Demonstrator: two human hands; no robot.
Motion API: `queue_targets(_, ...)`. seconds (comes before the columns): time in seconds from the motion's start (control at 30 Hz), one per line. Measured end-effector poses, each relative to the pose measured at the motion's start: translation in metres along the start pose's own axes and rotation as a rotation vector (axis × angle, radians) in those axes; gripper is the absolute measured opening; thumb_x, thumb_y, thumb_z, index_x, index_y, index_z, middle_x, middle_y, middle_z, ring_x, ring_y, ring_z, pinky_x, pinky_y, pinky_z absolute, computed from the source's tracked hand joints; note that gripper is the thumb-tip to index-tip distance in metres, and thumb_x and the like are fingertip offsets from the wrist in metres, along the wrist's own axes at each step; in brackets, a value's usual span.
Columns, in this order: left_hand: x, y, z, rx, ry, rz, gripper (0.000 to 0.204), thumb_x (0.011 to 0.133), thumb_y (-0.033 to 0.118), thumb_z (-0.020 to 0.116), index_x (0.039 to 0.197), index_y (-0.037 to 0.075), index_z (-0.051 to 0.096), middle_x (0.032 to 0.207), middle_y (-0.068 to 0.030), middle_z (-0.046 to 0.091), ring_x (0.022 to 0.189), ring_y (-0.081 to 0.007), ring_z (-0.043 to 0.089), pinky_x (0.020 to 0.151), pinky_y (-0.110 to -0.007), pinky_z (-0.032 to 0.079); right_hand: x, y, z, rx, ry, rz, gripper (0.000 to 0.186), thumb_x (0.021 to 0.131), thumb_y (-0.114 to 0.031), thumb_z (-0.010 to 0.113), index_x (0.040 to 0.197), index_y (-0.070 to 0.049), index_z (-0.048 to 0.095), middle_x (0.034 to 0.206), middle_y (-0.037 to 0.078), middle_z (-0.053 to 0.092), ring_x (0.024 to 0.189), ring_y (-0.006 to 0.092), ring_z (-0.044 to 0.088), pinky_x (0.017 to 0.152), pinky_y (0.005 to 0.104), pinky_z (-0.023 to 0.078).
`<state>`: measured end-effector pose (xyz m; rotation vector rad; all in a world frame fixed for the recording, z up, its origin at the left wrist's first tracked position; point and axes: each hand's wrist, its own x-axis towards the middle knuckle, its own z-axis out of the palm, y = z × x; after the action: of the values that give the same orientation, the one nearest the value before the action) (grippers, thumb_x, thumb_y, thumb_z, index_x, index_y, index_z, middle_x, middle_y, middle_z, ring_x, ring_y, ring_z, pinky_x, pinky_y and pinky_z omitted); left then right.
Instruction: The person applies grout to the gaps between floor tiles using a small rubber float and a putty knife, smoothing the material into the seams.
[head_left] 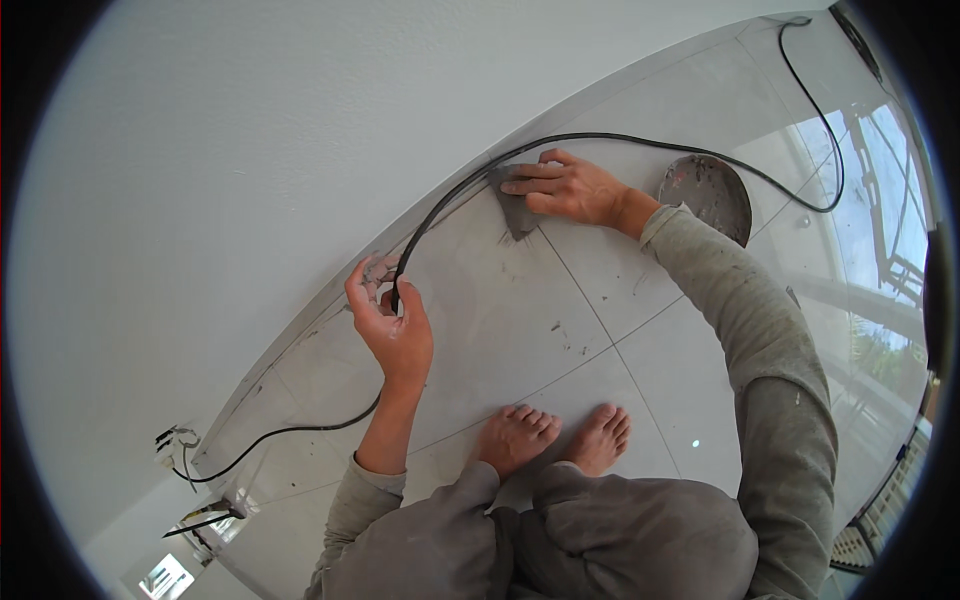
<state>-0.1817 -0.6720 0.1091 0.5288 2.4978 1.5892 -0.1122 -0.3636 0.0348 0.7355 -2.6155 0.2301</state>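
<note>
Crouching on pale floor tiles (510,320), the person had grey-trousered knees (650,525) at the lower edge and bare feet (600,440) just beyond them. An open stretch of tile lay between the toes and both hands. The left hand (393,330) stood close to the wall, thumb and curled fingers apart, with a black cable (620,137) running through the gap; whether they pinched it, I could not tell. Farther on, the right hand (585,192) had its fingers clamped on a grey pad (515,210), pressed to the floor beside the skirting (562,108). There the wall (250,150) and the cable left little room, while a smeared round bowl (728,190) hemmed in the right forearm. Past it, the cable looped toward a reflective glass panel (885,190).

The hand covered part of the pad, so cloth or sponge was hard to say. The left wrist hid a length of cable, the right sleeve overlapped the bowl's near side, and loose wires (180,442) at far left were too small to make out.
</note>
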Motion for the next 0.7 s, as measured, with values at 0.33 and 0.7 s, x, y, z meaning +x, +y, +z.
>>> queue_targets(0.33, 0.001, 0.007, -0.01, -0.043, -0.009, 0.007, 0.049, 0.096, -0.006, 0.055, 0.142, 0.0, 0.038, 0.124, -0.0163, 0.063, 0.099, -0.0141, 0.057, 0.079, -0.027, 0.048, -0.025, -0.008, -0.061, -0.069, -0.215, 0.261, 0.012, 0.092, -0.006, 0.063, 0.099, -0.009, 0.054, 0.121, 0.005, 0.073, 0.115, 0.0245, 0.066, 0.104, 0.0416, 0.047)
queue_targets(0.7, -0.005, 0.007, -0.005, -0.012, -0.004, 0.007, 0.046, 0.096, -0.006, 0.056, 0.139, 0.001, 0.041, 0.123, -0.015, 0.063, 0.099, -0.0133, 0.056, 0.077, -0.026, 0.047, 0.02, -0.028, -0.015, -0.076, -0.089, 0.491, 0.019, 0.091, -0.006, 0.061, 0.108, -0.009, 0.069, 0.105, 0.002, 0.071, 0.109, 0.0202, 0.061, 0.099, 0.036, 0.046)
